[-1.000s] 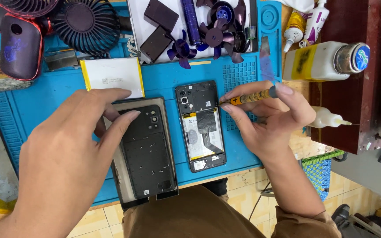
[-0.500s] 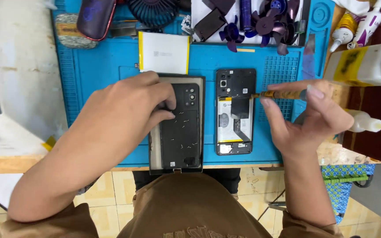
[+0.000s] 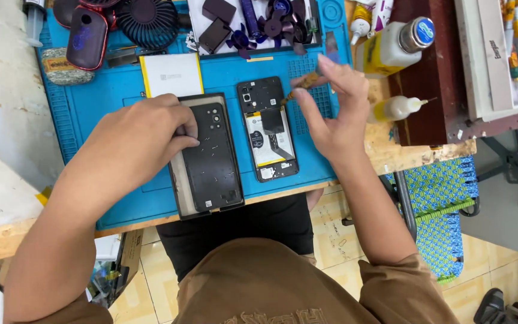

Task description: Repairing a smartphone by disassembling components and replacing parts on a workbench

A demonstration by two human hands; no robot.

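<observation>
His left hand [image 3: 142,141] presses flat on the black back cover [image 3: 211,157], while the right hand [image 3: 331,111] pinches a yellow-handled screwdriver [image 3: 303,84] above the opened phone [image 3: 268,129], beside a yellow-labelled bottle [image 3: 394,48].

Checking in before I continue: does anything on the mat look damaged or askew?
Nothing looks damaged. The opened phone lies straight. The back cover under the left hand overhangs the blue mat at its near edge, slightly tilted.
</observation>
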